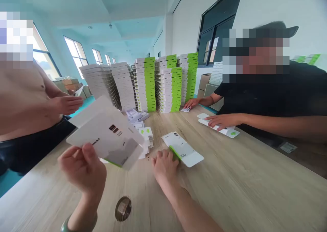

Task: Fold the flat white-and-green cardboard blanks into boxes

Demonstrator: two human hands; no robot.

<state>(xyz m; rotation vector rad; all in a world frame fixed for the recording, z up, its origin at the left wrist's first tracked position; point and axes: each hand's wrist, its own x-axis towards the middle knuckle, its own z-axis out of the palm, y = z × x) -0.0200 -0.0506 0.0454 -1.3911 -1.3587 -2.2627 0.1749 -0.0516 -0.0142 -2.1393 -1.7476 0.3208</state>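
Observation:
My left hand [83, 170] is raised over the table, its thumb and fingers pinched on the lower edge of a flat, unfolded white carton [107, 136] with black print and a green strip. A second white flap shows behind the print side. My right hand [165, 164] rests on the tabletop with bent, slightly parted fingers. Beside its fingertips lies another flattened white carton [182, 148] with a green edge; whether they touch it I cannot tell. Partly hidden by the raised carton, a pile of small white pieces with green marks [146, 136] sits in the middle.
Tall stacks of white and green boxes [145, 85] stand at the table's far end, near purplish-white trays [136, 115]. On the right, a co-worker's hand [222, 120] presses a white carton [231, 132]. Another person [22, 99] stands at left. A round hole [123, 208] pierces the wooden table [245, 184].

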